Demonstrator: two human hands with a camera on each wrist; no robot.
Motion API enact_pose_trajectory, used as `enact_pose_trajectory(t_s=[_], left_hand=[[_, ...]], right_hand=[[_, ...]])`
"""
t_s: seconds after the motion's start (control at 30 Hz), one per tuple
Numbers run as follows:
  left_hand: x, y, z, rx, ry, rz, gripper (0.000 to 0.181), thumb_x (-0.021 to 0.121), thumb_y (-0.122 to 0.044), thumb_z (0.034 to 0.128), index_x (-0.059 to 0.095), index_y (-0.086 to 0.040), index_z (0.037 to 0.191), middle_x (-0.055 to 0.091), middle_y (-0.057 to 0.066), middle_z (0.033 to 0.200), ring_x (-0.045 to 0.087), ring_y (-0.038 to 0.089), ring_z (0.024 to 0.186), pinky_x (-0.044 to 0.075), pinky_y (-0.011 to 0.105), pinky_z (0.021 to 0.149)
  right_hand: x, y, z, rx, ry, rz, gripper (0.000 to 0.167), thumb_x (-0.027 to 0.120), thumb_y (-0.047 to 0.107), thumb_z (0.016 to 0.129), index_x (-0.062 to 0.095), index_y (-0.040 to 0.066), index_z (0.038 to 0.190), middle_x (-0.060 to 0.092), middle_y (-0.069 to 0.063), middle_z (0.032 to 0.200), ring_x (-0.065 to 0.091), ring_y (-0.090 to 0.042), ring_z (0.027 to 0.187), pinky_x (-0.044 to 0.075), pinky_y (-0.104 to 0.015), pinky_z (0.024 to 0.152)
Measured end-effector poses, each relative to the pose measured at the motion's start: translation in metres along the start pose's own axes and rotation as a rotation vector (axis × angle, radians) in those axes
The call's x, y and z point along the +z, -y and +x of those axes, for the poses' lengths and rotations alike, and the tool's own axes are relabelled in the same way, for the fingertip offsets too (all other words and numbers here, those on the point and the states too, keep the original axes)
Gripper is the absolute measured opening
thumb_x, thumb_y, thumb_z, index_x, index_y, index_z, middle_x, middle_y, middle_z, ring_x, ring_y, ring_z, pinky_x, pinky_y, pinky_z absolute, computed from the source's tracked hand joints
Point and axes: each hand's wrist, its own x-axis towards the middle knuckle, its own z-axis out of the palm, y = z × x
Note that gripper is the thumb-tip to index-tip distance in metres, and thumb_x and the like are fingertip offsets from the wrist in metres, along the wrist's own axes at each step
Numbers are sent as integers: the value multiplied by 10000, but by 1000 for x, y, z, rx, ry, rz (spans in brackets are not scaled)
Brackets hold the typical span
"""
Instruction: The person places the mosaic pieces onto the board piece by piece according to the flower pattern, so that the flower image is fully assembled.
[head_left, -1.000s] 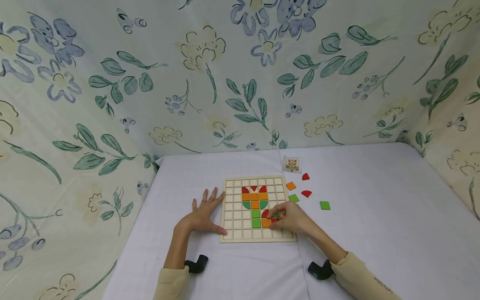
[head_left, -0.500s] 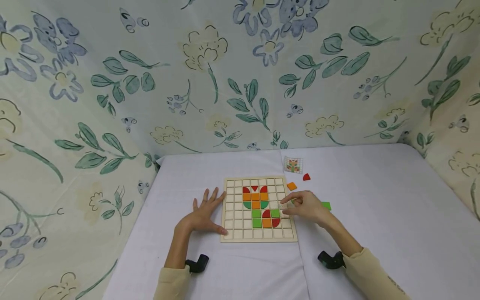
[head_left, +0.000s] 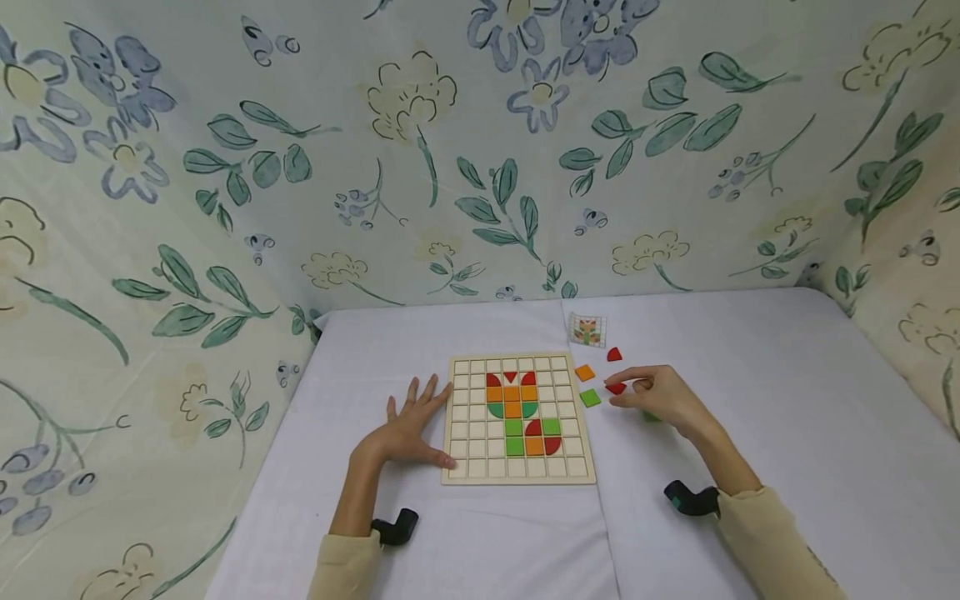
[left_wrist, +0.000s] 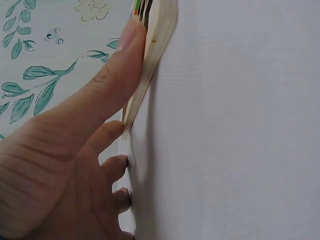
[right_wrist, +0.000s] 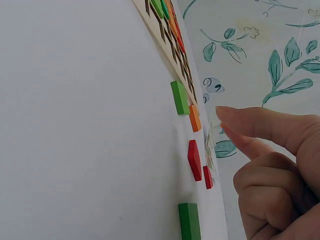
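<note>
The pale wooden grid board lies flat, with several red, orange and green tiles set in its cells. My left hand rests at its left side, fingers spread, the thumb on the lower left corner. In the left wrist view the thumb lies along the board's edge. My right hand hovers right of the board, thumb and index finger apart around a red quarter-round tile. In the right wrist view that red tile lies on the cloth, and nothing is between the fingers.
A green square tile and an orange one lie near the board's right edge. Beyond them are another red quarter-round tile and a small pattern card. Under the right hand, a green tile is partly hidden.
My right hand has left the tiles in the board's lower right area and moved right, to the loose tiles. The left hand has stayed at the board's left edge.
</note>
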Motion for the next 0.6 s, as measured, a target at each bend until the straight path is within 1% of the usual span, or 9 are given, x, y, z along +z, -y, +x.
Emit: enact_pose_trajectory(t_s=[0.13, 0.3, 0.6], left_hand=[[0, 0, 0, 3, 3, -10, 1293, 954, -499, 661, 188, -248, 1672, -17, 93, 1763, -163, 406, 1608, -121, 745, 1224], [-1, 0, -1, 4, 7, -16, 1295, 953, -502, 660, 187, -248, 1672, -22, 91, 1762, -166, 406, 1608, -129, 743, 1223], [-2, -2, -2, -1, 8, -12, 1292, 952, -504, 660, 191, -241, 1671, -18, 95, 1762, -162, 407, 1608, -125, 745, 1223]], right_hand=[[-4, -8, 2, 1, -15, 11, 392, 806, 187, 883, 732, 32, 1236, 332, 42, 609, 319, -105, 538, 257, -233, 487], [-8, -13, 3, 9, -32, -2, 414, 808, 176, 879, 725, 25, 1256, 347, 36, 621, 344, -112, 554, 273, -238, 489], [-15, -18, 4, 61, -23, -40, 472, 824, 199, 863, 712, 35, 1291, 331, 29, 639, 363, -149, 606, 280, -282, 541]])
